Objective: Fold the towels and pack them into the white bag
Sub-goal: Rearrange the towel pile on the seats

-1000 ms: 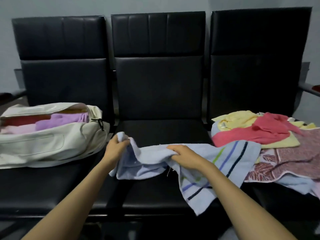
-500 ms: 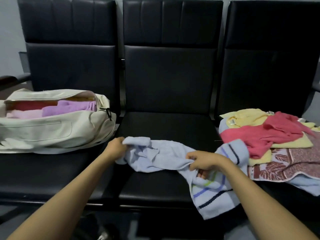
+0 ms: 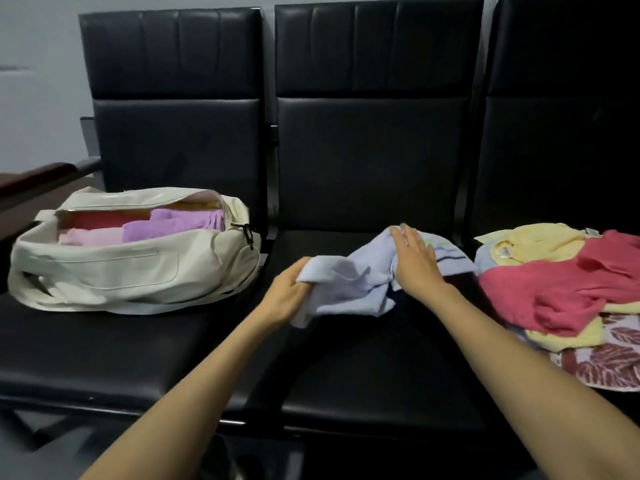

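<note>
**A:** The left hand (image 3: 287,296) has its fingers curled tight round a bunched corner of the light blue towel (image 3: 349,289). The right hand (image 3: 415,268) lies flat on top, fingers (image 3: 414,239) straight, gripping nothing, just pressing the cloth onto the middle seat (image 3: 363,375).

**B:** And the towel is a crumpled heap between those two sets of fingers, not a flat sheet. That's my worry: fold it from here and the creases get locked in, so you end up with a lumpy bundle.

**A:** Agreed. The white bag (image 3: 131,268) sits well out past the left fingers, unzipped, with pink and purple towels already inside. A fat bundle may not slide in beside them.

**B:** Another one. Just past the right fingers, the striped end lies right beside the pile of loose towels (image 3: 554,292). A hasty pull could drag the red one along.

**A:** And the seat looks slick. With only a flat palm anchoring it, the cloth could slip toward the front edge and drop to the floor.
</note>
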The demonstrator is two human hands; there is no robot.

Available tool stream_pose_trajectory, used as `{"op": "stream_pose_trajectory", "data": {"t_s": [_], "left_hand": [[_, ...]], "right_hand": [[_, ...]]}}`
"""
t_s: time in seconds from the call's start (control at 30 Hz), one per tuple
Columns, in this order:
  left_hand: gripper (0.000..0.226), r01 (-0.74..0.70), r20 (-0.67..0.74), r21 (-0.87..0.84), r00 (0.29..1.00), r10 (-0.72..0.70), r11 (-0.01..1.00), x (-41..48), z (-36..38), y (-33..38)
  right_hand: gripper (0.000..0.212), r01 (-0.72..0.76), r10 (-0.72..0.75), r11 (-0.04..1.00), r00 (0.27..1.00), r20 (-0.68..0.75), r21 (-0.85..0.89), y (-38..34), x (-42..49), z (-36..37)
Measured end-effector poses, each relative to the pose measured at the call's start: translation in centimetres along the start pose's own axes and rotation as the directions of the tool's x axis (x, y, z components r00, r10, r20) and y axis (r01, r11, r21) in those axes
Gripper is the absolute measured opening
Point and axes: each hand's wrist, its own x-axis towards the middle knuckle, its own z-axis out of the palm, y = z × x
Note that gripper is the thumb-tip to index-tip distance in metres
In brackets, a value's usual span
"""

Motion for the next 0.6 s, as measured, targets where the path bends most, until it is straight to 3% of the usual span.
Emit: {"op": "stream_pose_trajectory", "data": {"t_s": [0.1,0.2,0.3,0.4,0.5,0.6], "left_hand": [[0.045,0.017,0.227,0.157,0.972,-0.053,0.987,-0.4,1.5,0.2],[0.043,0.051,0.465,0.35,0.857,-0.221,0.935,-1.2,3.5,0.6],[0.023,0.105,0.431,0.353,0.864,-0.261,0.93,-1.5,4.5,1.0],[0.026,0.094,0.437,0.363,0.861,-0.259,0.927,-1.9,4.6,1.2],[0.044,0.04,0.48,0.516,0.814,-0.327,0.856,-2.8,4.7,0.9],[0.013,-0.074,0.42,0.521,0.889,-0.18,0.85,-3.0,4.8,1.3]], "right_hand": [[0.028,0.036,-0.05,0.996,0.985,0.168,0.087,-0.4,-1.4,0.9],[0.021,-0.013,-0.068,0.974,0.935,0.348,0.226,0.2,-3.9,1.4],[0.044,-0.084,-0.02,0.968,0.915,0.403,0.238,0.1,-6.3,1.5],[0.052,-0.048,-0.021,0.987,0.906,0.422,0.151,0.1,-7.6,2.1],[0.05,-0.06,-0.024,0.979,0.913,0.408,0.193,0.1,-7.8,2.3],[0.044,-0.09,-0.034,0.926,0.948,0.317,0.368,0.0,-7.4,2.2]]}}
